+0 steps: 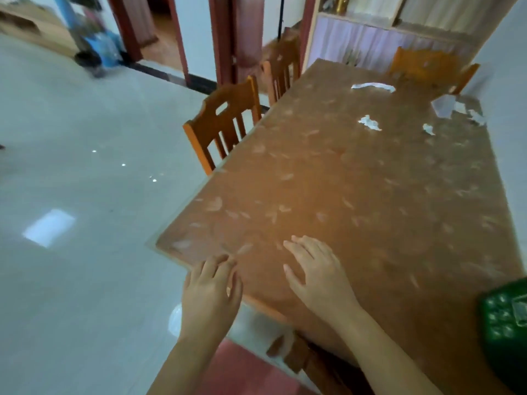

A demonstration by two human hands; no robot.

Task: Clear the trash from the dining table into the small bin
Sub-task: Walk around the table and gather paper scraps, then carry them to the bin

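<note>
The dining table (356,195) has a brown patterned top. White paper trash lies at its far end: a torn strip (373,86), a crumpled tissue (369,122), a small scrap (428,129) and clear wrappers (456,108) near the right edge. A green bin (504,323) shows at the lower right, partly cut off by the frame. My left hand (212,289) hovers at the table's near corner, fingers loosely curled and holding nothing. Over the near tabletop my right hand (316,269) is spread, palm down and empty. Both hands are far from the trash.
Two wooden chairs (225,121) stand along the table's left side and another chair (427,67) at the far end. A pale tiled floor (71,181) spreads to the left. Doorways and a cabinet with a curtain (370,44) are behind.
</note>
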